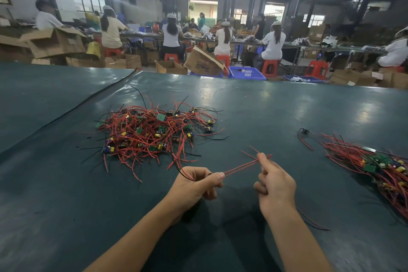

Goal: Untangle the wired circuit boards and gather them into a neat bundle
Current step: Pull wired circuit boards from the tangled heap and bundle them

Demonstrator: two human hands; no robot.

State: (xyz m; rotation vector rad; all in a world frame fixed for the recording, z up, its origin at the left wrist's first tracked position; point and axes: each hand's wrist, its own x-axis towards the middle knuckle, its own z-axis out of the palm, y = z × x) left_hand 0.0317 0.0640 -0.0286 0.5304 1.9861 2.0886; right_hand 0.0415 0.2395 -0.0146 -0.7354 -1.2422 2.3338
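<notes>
A tangled heap of small green circuit boards with red and black wires [154, 131] lies on the dark green table [265, 108], left of centre. A straighter bundle of the same wired boards [375, 165] lies at the right edge. My left hand [196, 185] is shut on one board, mostly hidden in the fist, with a black wire curling out to the left. Its red wires [240, 166] stretch taut to my right hand [276, 183], whose fingertips pinch them near their ends.
One loose wired part [304, 133] lies between the two piles. A loose red and black wire [313, 221] trails out on the table beside my right forearm. A seam [88, 100] runs diagonally across the table at left. Beyond the far edge, seated people, cardboard boxes and blue crates.
</notes>
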